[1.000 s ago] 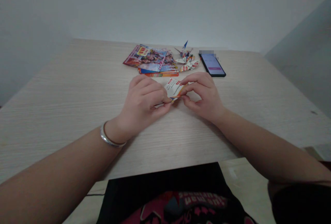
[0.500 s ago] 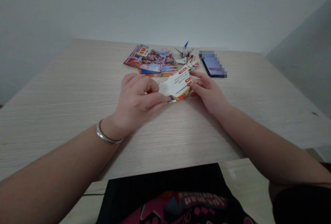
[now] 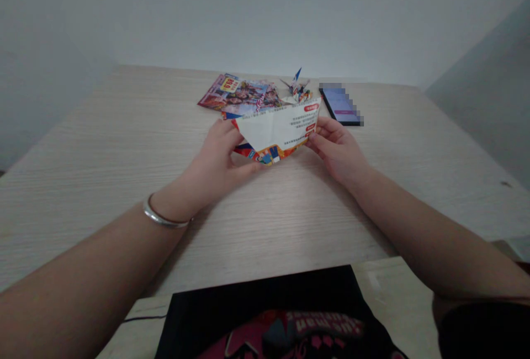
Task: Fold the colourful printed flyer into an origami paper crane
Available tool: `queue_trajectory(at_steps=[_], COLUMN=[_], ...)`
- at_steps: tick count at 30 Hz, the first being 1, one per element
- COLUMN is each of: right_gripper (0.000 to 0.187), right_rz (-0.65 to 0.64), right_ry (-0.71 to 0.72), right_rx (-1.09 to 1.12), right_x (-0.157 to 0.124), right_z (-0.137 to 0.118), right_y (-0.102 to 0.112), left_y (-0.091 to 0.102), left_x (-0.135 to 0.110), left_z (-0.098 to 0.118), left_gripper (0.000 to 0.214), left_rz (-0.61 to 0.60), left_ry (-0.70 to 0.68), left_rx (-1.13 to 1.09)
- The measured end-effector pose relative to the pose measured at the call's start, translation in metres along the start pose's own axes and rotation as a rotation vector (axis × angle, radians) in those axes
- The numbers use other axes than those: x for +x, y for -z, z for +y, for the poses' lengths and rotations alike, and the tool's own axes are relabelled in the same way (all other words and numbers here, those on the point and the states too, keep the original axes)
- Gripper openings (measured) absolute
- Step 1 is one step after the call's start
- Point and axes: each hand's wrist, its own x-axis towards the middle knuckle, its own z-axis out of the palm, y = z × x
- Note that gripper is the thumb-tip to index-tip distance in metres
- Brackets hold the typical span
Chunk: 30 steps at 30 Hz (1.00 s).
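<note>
A folded sheet of printed paper [image 3: 277,130], white with red labels and a colourful lower edge, is held up above the table between both hands. My left hand [image 3: 223,152] grips its left side, thumb along the bottom edge and fingers partly hidden behind it. At the right edge, my right hand [image 3: 335,146] pinches the paper between thumb and fingers. Just behind the sheet stands a folded paper crane [image 3: 298,88], its lower part covered by the sheet.
Colourful printed leaflets [image 3: 240,94] lie in a pile behind the left hand. A phone [image 3: 342,106] with a lit screen rests at the back right of the wooden table [image 3: 103,143]. A black flat object [image 3: 265,287] is at the near edge.
My left hand has moved left and opened out from its curled hold. The paper has turned and risen, showing more of its white face and covering more of the crane.
</note>
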Motion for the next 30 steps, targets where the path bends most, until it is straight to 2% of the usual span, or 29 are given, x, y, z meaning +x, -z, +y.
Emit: queue_trajectory(at_steps=[2,5,10,13,16,18,21,24,25,27,30], right_gripper=[0.037,0.033,0.046,0.051,0.047,0.038,0.021,0.013,0.013,0.018,0.028], right_rz=[-0.022,-0.056,-0.061,-0.030,-0.050,-0.096,-0.185,-0.268,-0.304,-0.395,-0.541], right_ry=[0.015,0.025,-0.005,-0.014,-0.052,-0.055,0.038,0.220,0.284,0.391,0.494], right_rx=[-0.034,-0.070,-0.118,-0.152,-0.176,-0.238,-0.333,-0.417,-0.448,-0.519,-0.618], right_x=[0.000,-0.001,-0.004,-0.004,-0.003,-0.004,-0.005,-0.006,-0.005,-0.004,-0.002], right_z=[0.001,0.001,0.001,0.003,0.002,-0.001,-0.006,-0.011,-0.012,-0.013,-0.013], right_y=[-0.003,-0.006,-0.007,-0.007,-0.005,-0.001,0.005,0.011,0.012,0.015,0.016], left_y=[0.002,0.003,-0.002,-0.004,-0.004,-0.002,0.002,0.009,0.011,0.013,0.012], left_x=[0.001,0.001,-0.002,-0.003,-0.006,-0.007,-0.008,-0.004,-0.003,-0.001,-0.002], left_z=[0.007,0.010,0.010,0.013,0.015,0.016,0.017,0.020,0.020,0.021,0.018], left_gripper=[0.040,0.032,0.016,0.019,0.034,0.040,0.041,0.040,0.042,0.030,0.025], left_rz=[-0.065,-0.081,-0.077,-0.073,-0.154,-0.224,-0.285,-0.314,-0.329,-0.402,-0.494], left_ry=[-0.056,-0.102,-0.202,-0.214,-0.207,-0.186,-0.156,-0.191,-0.224,-0.268,-0.290], left_rx=[0.029,0.125,0.448,0.533,0.569,0.557,0.479,0.412,0.405,0.396,0.348])
